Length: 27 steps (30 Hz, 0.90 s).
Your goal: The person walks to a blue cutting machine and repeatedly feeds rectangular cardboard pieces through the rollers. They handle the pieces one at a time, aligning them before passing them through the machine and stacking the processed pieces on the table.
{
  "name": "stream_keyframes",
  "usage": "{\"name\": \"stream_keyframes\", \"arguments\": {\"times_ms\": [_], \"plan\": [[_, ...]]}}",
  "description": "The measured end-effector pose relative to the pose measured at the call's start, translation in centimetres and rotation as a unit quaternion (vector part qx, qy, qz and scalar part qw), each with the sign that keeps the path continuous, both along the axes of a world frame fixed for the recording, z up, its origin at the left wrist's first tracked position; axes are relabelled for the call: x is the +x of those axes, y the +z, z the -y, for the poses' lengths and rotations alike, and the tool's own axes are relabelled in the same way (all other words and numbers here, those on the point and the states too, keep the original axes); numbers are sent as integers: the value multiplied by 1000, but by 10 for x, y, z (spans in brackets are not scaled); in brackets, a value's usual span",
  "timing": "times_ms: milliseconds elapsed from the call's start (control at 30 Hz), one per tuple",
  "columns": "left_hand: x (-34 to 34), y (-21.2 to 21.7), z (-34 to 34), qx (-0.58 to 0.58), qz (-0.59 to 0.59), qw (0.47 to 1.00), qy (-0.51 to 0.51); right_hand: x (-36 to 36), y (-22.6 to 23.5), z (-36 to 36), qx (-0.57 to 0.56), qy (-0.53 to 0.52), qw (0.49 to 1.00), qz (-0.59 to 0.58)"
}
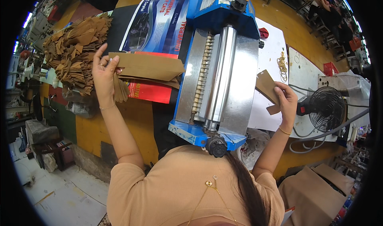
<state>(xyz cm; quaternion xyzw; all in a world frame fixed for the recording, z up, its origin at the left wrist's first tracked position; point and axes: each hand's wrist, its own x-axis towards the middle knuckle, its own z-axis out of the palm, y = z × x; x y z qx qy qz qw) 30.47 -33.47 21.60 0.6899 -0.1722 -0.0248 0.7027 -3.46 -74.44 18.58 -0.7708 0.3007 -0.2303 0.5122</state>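
My left hand [104, 72] is up at the left of the blue metal roller machine [217, 72], its grip closed on a flat brown cardboard-like sheet [147, 65] at the sheet's left end, thumb on top and fingers underneath. The sheet reaches to the right until its far corner comes just beside the machine's steel side plate. Under it lie a red printed sheet [149, 91] and a large blue printed poster [157, 22], both spread on the yellow worktop [137, 120]. Further left, a heap of small brown cut leather-like pieces [74, 50] is piled near my wrist, some of them hanging just below my palm.

My right hand [286, 100] is on the other side of the machine, its grip pinched on a small brown cut piece [266, 88] that stands tilted above the white board [271, 58] there. The piece is just beside the machine's right steel plate, apart from the rollers. The machine's black knob [216, 146] sits at its near end, close to my chest. To the right of my hand stands a small black fan [327, 108] with a grey cable curving past it, and a tangle of yellowish rubber bands [282, 64] lies on the white board.
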Motion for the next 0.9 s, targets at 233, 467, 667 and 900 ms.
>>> {"name": "stream_keyframes", "arguments": {"times_ms": [233,467,667,900], "plan": [[44,-93,-37,211,-94,972,46,16,25,-4,78,136,988,-12],[40,-95,-32,506,204,821,167,54,19,-1,79,127,964,-221],[-12,-77,42,310,127,942,30,94,18,-19,-76,227,958,-159],[-71,-77,134,221,9,957,-186,98,34,-29,-50,203,955,-209]]}}
